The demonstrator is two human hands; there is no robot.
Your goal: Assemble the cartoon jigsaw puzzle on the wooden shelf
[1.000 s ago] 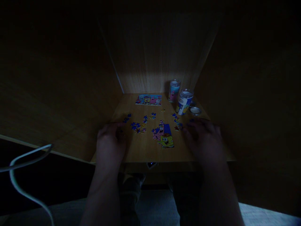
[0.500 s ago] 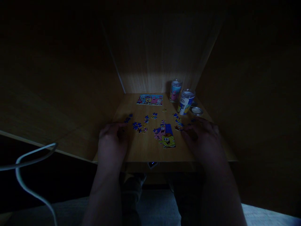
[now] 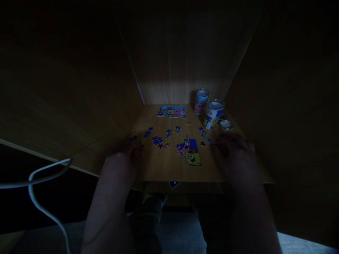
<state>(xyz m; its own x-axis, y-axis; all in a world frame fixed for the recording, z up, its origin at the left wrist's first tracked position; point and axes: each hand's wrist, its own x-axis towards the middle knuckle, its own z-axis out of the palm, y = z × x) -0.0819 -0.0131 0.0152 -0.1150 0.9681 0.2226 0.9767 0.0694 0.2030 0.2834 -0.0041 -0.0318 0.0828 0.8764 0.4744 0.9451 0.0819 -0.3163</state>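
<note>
Dim light covers a wooden surface with a partly joined jigsaw puzzle (image 3: 193, 157) showing cartoon characters, near its front edge. Loose blue puzzle pieces (image 3: 158, 140) lie left of it, and more loose pieces (image 3: 203, 134) lie to the right. My left hand (image 3: 123, 160) is at the left edge, beside small dark pieces (image 3: 142, 150); its fingers are blurred and in shadow. At the right, my right hand (image 3: 234, 151) has thumb and fingers pinched together, with a small blue puzzle piece at the fingertips. Its other fingers partly hide pieces behind them.
A flat cartoon picture (image 3: 172, 112) lies at the back. Two clear-topped canisters, a pink-and-blue one (image 3: 201, 102) and a white-labelled one (image 3: 213, 115), stand back right by a round lid (image 3: 226, 124). Wooden panels enclose the sides. A white cable (image 3: 39, 208) hangs at left.
My left hand has moved left and slightly toward me, uncovering pieces at the left edge. My right hand has shifted a little right, away from the reddish piece. The whole view has shifted slightly.
</note>
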